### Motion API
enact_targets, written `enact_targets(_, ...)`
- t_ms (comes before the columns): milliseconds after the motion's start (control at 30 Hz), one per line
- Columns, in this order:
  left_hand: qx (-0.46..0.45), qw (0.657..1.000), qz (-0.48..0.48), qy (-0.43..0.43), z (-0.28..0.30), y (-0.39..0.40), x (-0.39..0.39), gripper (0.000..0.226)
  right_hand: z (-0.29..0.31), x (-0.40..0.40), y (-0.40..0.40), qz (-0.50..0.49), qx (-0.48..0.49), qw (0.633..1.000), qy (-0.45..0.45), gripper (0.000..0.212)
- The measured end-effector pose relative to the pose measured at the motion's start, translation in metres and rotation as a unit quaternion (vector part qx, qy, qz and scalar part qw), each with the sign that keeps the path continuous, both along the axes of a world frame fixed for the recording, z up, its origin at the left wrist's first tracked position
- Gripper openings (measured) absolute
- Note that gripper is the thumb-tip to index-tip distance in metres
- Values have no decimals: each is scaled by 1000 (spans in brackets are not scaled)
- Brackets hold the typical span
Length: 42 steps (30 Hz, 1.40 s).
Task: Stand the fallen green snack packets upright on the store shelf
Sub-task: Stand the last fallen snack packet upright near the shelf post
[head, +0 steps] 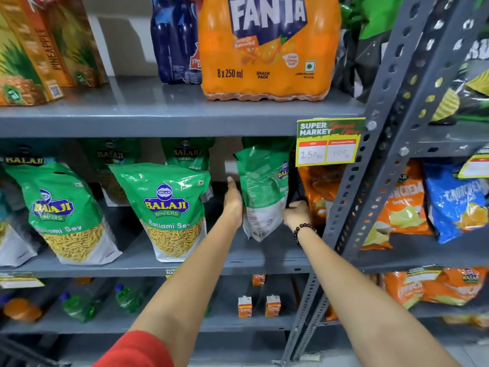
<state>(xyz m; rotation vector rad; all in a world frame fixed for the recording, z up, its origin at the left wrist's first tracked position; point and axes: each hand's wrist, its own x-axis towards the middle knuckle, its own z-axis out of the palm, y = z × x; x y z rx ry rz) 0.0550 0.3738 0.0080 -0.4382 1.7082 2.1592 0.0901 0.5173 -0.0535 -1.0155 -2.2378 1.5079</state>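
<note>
On the grey middle shelf a green Balaji snack packet stands upright at the right end, turned sideways so its back label shows. My left hand presses flat against its left side. My right hand, with a bead bracelet at the wrist, grips its right lower edge. Two more green packets stand upright at the shelf front, one in the middle and one to the left. Others stand behind them.
A perforated grey upright post stands just right of my right hand, with a yellow price tag on the shelf edge above. Orange packets lie behind the post. A Fanta pack and juice cartons sit on the upper shelf.
</note>
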Motion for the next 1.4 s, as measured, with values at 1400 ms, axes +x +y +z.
enact_targets(1400, -136, 966, -130, 178, -55, 29, -17, 47, -2, 2, 8, 42, -1, 996, 73, 56)
